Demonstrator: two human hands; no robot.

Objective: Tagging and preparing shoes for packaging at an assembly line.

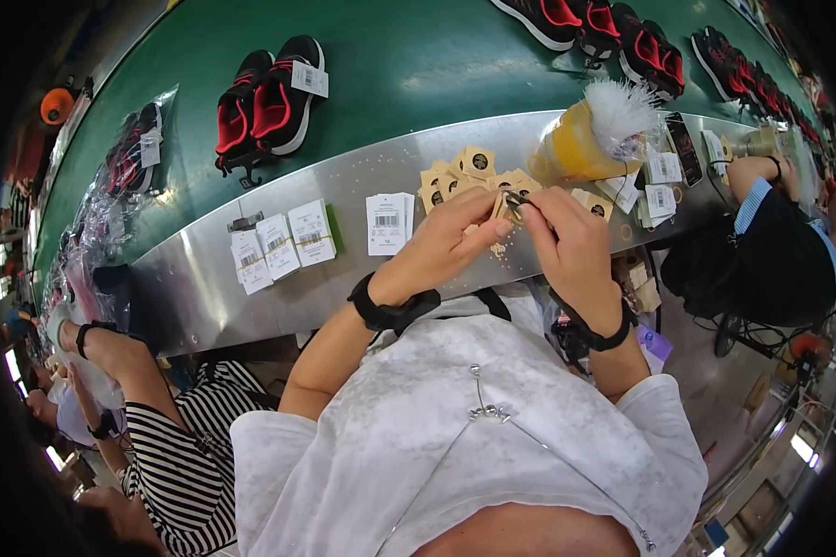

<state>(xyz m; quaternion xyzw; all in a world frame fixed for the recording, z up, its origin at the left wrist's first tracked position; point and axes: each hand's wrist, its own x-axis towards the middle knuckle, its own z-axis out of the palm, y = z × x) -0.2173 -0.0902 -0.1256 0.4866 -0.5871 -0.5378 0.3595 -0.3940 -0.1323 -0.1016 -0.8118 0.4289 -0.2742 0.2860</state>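
Hands [515,232] hide pinched item.

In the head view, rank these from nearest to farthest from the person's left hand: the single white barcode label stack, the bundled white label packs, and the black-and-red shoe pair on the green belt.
From the left hand:
1. White barcode label stack, just to its left on the metal ledge.
2. Bundled white label packs, farther left on the ledge.
3. Black-and-red shoe pair, up and left on the green belt.

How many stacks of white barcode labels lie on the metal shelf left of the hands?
4: three banded stacks side by side at the left, and one by the left hand. More labels lie right, partly hidden.
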